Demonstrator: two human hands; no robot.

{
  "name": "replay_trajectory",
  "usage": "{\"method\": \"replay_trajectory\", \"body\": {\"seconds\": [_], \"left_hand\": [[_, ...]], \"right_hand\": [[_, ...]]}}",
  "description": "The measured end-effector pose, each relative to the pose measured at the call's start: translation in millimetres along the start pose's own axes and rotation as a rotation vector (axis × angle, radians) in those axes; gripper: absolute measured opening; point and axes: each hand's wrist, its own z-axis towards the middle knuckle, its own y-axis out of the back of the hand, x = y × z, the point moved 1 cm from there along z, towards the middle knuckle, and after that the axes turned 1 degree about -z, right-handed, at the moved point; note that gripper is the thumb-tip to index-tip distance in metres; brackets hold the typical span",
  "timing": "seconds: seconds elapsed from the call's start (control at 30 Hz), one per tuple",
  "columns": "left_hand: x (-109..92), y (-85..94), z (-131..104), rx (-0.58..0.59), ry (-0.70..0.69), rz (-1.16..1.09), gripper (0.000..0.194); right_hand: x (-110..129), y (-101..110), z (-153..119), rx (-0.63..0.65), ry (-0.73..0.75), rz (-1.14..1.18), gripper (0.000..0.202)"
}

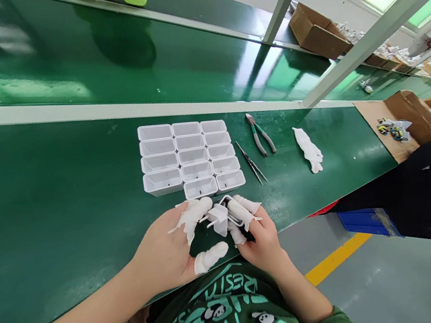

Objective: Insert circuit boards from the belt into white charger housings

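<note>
My right hand (257,231) grips a small white plug (219,220) with metal prongs pointing left. A white rectangular casing (226,199), its inside dark, shows in the same fingers; whether the two are joined I cannot tell. Close by on the left, my left hand (175,241) is open, with thumb and fingers spread apart around the prongs. White finger covers wrap the fingertips of both hands. Just beyond the hands, several white rectangular bins (197,171) stand in rows on the green bench (63,207); small dark specks show in some of them.
Tweezers (252,163) and cutting pliers (260,135) lie right of the bins. Farther right are a crumpled white glove (309,149) and an open cardboard box (412,114) with small parts. A metal post (365,23) rises from the bench's back edge. A person in black clothing (421,194) is at right.
</note>
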Motion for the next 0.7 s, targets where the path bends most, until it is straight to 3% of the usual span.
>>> {"method": "replay_trajectory", "body": {"seconds": [0.23,0.57,0.7], "left_hand": [[9,4.2,-15,-0.048,0.037,-0.037,0.058],[7,4.6,-8,-0.051,-0.039,-0.015,0.055],[8,4.5,-9,-0.056,-0.059,0.012,0.048]], "right_hand": [[2,4,3,-0.014,-0.052,0.022,0.063],[5,9,3,0.031,-0.017,-0.018,0.059],[8,14,0,-0.027,-0.028,0.0,0.062]]}}
